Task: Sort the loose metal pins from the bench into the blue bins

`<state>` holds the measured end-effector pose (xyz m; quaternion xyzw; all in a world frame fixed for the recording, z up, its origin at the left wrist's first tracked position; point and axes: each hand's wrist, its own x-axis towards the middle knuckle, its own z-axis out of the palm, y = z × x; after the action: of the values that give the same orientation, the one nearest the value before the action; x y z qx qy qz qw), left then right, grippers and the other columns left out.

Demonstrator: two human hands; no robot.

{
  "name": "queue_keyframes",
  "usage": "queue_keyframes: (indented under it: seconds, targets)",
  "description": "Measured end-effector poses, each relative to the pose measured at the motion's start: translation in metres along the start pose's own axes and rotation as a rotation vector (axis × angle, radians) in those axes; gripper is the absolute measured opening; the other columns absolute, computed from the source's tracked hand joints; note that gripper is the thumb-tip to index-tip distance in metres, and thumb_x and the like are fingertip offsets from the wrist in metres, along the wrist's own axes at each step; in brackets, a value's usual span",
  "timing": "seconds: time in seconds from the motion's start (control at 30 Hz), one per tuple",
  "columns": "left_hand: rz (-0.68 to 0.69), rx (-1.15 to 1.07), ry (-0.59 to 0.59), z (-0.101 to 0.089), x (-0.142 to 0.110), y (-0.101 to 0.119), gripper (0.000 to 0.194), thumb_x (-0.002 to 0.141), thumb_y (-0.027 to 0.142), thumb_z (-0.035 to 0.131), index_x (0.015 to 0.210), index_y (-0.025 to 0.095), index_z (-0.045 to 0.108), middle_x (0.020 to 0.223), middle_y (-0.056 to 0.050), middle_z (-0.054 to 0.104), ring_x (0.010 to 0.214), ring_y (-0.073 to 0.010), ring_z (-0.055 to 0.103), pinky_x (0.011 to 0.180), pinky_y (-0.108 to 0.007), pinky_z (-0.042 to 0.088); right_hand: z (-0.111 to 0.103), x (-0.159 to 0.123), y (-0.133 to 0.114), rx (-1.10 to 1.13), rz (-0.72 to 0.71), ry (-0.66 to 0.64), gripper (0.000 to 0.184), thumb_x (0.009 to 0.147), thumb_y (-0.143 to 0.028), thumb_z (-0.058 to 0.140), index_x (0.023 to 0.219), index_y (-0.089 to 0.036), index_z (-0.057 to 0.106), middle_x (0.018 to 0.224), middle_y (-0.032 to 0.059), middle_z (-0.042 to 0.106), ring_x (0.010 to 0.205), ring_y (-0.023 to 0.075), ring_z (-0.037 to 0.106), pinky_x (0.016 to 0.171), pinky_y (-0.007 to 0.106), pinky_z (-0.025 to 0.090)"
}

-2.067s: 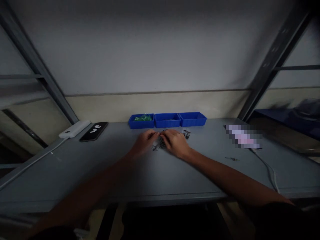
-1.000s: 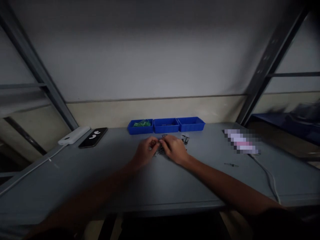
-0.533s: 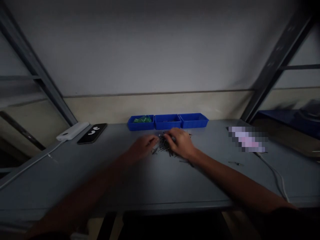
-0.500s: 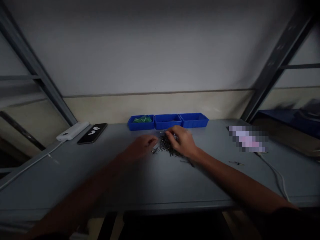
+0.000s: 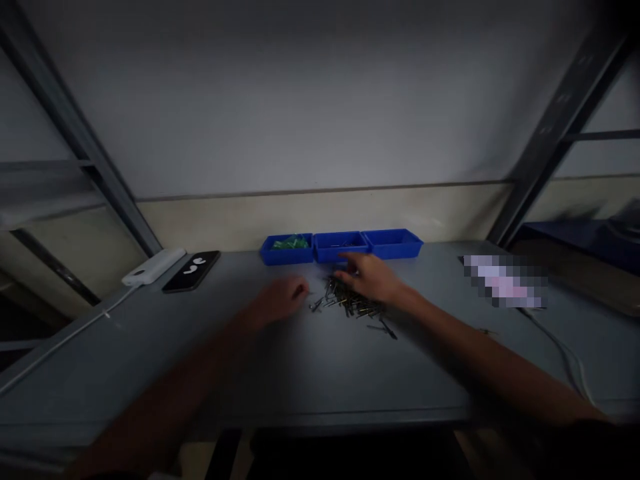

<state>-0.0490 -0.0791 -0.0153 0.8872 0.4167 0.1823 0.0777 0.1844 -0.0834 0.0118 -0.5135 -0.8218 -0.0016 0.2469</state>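
A pile of thin metal pins [image 5: 353, 304], possibly rivets, lies mid-table. My right hand [image 5: 373, 275] is over its far right side, thumb and forefinger apart, with nothing visible between them. The forefinger points left, just in front of the middle blue bin [image 5: 341, 256]. Left of the pile is my left hand [image 5: 284, 297], blurred, its fingers curled closed. A sliver seems to stick out from its fingertips, but I cannot make out what it is. A few pins [image 5: 387, 328] lie loose at the pile's near right edge.
The left blue bin [image 5: 286, 257] holds green pieces; the right blue bin [image 5: 395, 251] adjoins the middle one. At left are a white power bank [image 5: 155, 265] and a phone [image 5: 193, 272] with white earbuds on it. A blurred-out device [image 5: 503, 281] with a cable lies right.
My right hand has lifted off the pile toward the bins, and its thumb and forefinger have parted. More of the pile shows. My left hand has drawn slightly left, away from it.
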Motion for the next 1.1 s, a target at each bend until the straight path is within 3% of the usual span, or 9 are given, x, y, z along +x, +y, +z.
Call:
queue_keyframes:
  seconds: [0.13, 0.33, 0.6, 0.83, 1.0, 1.1]
  targets:
    - [-0.023, -0.196, 0.006, 0.003, 0.001, 0.017, 0.017, 0.082, 0.026, 0.044, 0.078, 0.016, 0.057, 0.073, 0.0, 0.058, 0.066, -0.0118, 0.052, 0.061, -0.022, 0.037, 0.016, -0.036, -0.025, -0.034, -0.235, 0.026, 0.036, 0.087, -0.032, 0.049, 0.119, -0.017, 0.053, 0.104, 0.0097, 0.063, 0.094, 0.0207, 0.058, 0.079, 0.032, 0.043]
    - [-0.043, -0.304, -0.009, 0.005, 0.003, 0.027, 0.019, 0.084, 0.03, 0.044, 0.078, 0.016, 0.055, 0.07, 0.002, 0.056, 0.065, -0.0111, 0.051, 0.059, -0.021, 0.037, 0.018, -0.033, -0.03, -0.082, -0.394, 0.099, 0.017, 0.088, -0.019, 0.044, 0.093, -0.015, 0.06, 0.086, 0.0074, 0.061, 0.081, 0.0173, 0.054, 0.072, 0.029, 0.04]
    - [-0.036, -0.308, 0.01, 0.006, 0.001, 0.035, 0.024, 0.087, 0.032, 0.041, 0.079, 0.015, 0.057, 0.072, 0.0, 0.058, 0.067, -0.0119, 0.053, 0.06, -0.022, 0.04, 0.016, -0.034, -0.028, -0.114, -0.358, 0.1, 0.017, 0.089, -0.02, 0.044, 0.084, -0.015, 0.059, 0.08, 0.0069, 0.062, 0.074, 0.0167, 0.055, 0.069, 0.029, 0.038]
    - [-0.017, -0.293, 0.17, 0.009, 0.0, 0.036, 0.02, 0.083, 0.031, 0.051, 0.096, 0.017, 0.055, 0.083, -0.002, 0.062, 0.074, -0.0127, 0.057, 0.068, -0.024, 0.045, 0.023, -0.031, -0.02, 0.085, -0.192, 0.144, 0.022, 0.091, -0.028, 0.042, 0.089, -0.018, 0.061, 0.085, 0.0055, 0.065, 0.076, 0.0163, 0.059, 0.068, 0.028, 0.04]
    - [0.018, -0.224, 0.217, 0.01, 0.0, 0.036, 0.012, 0.081, 0.025, 0.052, 0.088, 0.017, 0.057, 0.082, -0.001, 0.063, 0.074, -0.0121, 0.058, 0.071, -0.023, 0.044, 0.025, -0.032, -0.022, 0.148, -0.178, 0.098, 0.025, 0.092, -0.032, 0.041, 0.085, -0.018, 0.061, 0.082, 0.0041, 0.066, 0.074, 0.0153, 0.059, 0.067, 0.026, 0.04]
    - [0.003, -0.224, 0.22, 0.01, 0.0, 0.035, 0.011, 0.083, 0.025, 0.049, 0.085, 0.017, 0.056, 0.079, 0.0, 0.063, 0.07, -0.0112, 0.057, 0.067, -0.022, 0.043, 0.024, -0.035, -0.024, 0.166, -0.186, 0.116, 0.021, 0.09, -0.033, 0.045, 0.096, -0.018, 0.059, 0.086, 0.0044, 0.066, 0.075, 0.0155, 0.059, 0.067, 0.027, 0.041]
